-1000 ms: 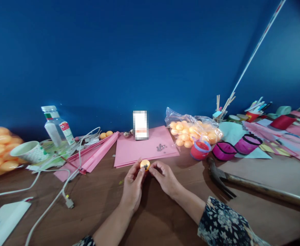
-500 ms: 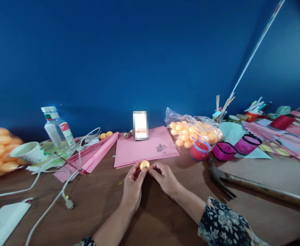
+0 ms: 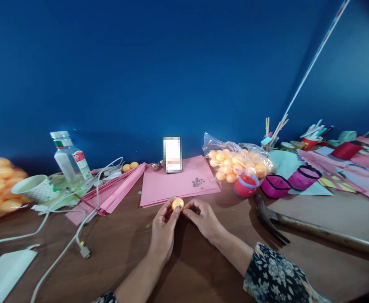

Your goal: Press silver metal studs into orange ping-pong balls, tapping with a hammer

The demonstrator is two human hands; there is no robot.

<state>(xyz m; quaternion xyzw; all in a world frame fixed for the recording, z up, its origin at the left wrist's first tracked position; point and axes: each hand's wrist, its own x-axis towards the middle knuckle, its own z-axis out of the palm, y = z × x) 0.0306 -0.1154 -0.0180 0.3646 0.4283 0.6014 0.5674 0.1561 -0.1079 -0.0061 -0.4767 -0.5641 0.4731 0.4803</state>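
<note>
An orange ping-pong ball (image 3: 177, 203) is gripped between the thumb and fingers of my left hand (image 3: 163, 229), just above the brown table. A small dark spot or piece shows on the ball beside my left thumb tip. At the ball's right side is my right hand (image 3: 203, 219), its thumb and index finger pinched together; what they hold, if anything, is too small to make out. Beyond my hands lie pink paper sheets (image 3: 168, 185) with several small metal nuts or rings (image 3: 198, 182) on them.
A claw hammer (image 3: 313, 229) lies to the right. Bags of orange balls (image 3: 225, 162) stand at both sides. A red container (image 3: 245, 185) and magenta fabric cups (image 3: 275, 186) are right of the paper. White cables (image 3: 77, 235), a paper cup (image 3: 34, 187) and a bottle (image 3: 67, 158) are left.
</note>
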